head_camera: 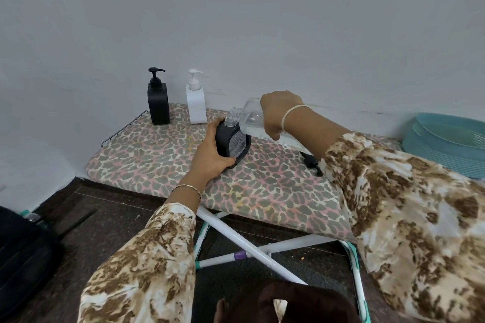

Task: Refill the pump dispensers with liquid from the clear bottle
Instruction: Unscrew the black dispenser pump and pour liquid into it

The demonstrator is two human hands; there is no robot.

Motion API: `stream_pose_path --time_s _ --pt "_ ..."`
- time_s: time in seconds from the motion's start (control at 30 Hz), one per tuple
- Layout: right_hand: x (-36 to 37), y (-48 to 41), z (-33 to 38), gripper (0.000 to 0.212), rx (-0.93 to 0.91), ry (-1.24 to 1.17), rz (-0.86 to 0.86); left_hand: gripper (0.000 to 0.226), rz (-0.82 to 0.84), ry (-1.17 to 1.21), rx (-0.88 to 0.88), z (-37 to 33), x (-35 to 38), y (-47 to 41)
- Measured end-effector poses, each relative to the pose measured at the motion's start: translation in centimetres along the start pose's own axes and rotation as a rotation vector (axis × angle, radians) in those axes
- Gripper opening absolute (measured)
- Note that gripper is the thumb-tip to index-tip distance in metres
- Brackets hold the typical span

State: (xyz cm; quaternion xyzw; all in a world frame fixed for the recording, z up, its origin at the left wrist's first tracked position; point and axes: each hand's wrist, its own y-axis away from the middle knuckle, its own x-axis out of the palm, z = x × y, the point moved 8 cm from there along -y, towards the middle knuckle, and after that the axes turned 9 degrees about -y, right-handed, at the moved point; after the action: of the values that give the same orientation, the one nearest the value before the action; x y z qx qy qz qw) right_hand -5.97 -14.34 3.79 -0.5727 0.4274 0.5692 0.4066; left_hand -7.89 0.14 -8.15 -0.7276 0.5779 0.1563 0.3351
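Note:
My left hand (211,151) grips a dark grey dispenser bottle (232,143) that stands on the leopard-print board (162,160) with its pump off and its clear neck open. My right hand (278,113) holds the clear bottle (250,119) tilted, its mouth touching the dispenser's neck; clear liquid sits in the bottle's lower side. The removed black pump head (312,162) lies on the board under my right forearm. A black pump dispenser (158,103) and a white pump dispenser (196,103) stand upright at the back by the wall, pumps on.
A teal plastic basket (446,141) sits at the right end of the board. The board's white folding legs (249,246) cross below over a dark floor. A black bag (23,252) lies on the floor at the left. The wall is close behind.

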Motion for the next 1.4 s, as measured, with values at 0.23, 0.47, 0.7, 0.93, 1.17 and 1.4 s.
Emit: stream_pose_path --time_s 0.23,0.47,0.7,0.93,1.17,1.4 --pt "0.0 -0.01 -0.03 0.037 0.0 0.0 -0.002 0.1 -0.003 -0.002 0.004 0.04 0.02 -0.03" --pt "0.03 -0.04 -0.02 0.037 -0.001 -0.001 -0.001 0.101 0.001 0.004 -0.005 0.18 0.08 -0.04" --pt "-0.04 -0.02 0.06 0.037 -0.001 0.001 0.001 0.103 0.005 0.002 -0.013 0.37 0.18 -0.14" --pt "-0.1 0.08 0.08 0.037 0.0 0.003 0.009 0.103 0.007 0.0 -0.012 0.3 0.12 -0.09" --pt "-0.13 0.17 0.13 0.036 -0.002 0.01 0.011 0.102 0.007 -0.004 -0.014 0.3 0.16 -0.09" --pt "-0.16 0.13 0.2 0.037 -0.001 0.012 0.013 0.102 0.003 -0.016 -0.007 0.3 0.11 -0.13"
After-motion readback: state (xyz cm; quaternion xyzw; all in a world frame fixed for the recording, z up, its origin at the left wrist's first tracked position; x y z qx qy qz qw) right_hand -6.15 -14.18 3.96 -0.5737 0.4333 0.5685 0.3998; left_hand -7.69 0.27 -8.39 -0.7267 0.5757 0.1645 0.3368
